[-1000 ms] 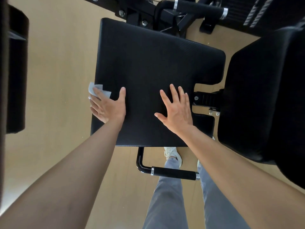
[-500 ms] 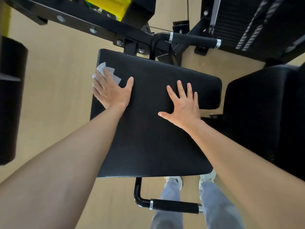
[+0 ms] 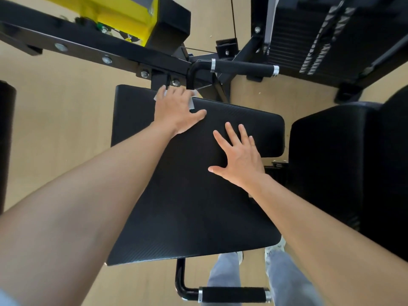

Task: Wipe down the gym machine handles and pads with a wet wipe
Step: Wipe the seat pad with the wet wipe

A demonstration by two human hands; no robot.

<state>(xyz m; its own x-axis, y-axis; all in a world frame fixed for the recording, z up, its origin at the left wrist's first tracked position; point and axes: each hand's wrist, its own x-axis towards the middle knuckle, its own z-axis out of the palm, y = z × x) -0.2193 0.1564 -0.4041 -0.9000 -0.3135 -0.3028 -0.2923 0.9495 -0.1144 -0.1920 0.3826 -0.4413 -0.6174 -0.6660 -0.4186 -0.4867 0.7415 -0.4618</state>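
Observation:
A large black seat pad (image 3: 194,195) fills the middle of the view. My left hand (image 3: 176,109) lies flat near the pad's far edge and presses a white wet wipe (image 3: 191,104) onto it; only the wipe's corners show past the fingers. My right hand (image 3: 239,155) rests flat on the pad with fingers spread, to the right of centre, holding nothing. One black foam handle (image 3: 242,67) sticks out beyond the far edge. Another handle (image 3: 233,294) sits below the near edge.
A second black pad (image 3: 344,164) stands close on the right. The black machine frame (image 3: 88,49) with a yellow block (image 3: 123,16) crosses the top left. A weight stack (image 3: 309,36) is at top right, a dark pad (image 3: 5,146) at the left edge. Wooden floor lies around.
My left hand slid the wipe up the pad's left side to the far edge, then right along that edge. The right hand stayed flat on the pad. The view tilted forward.

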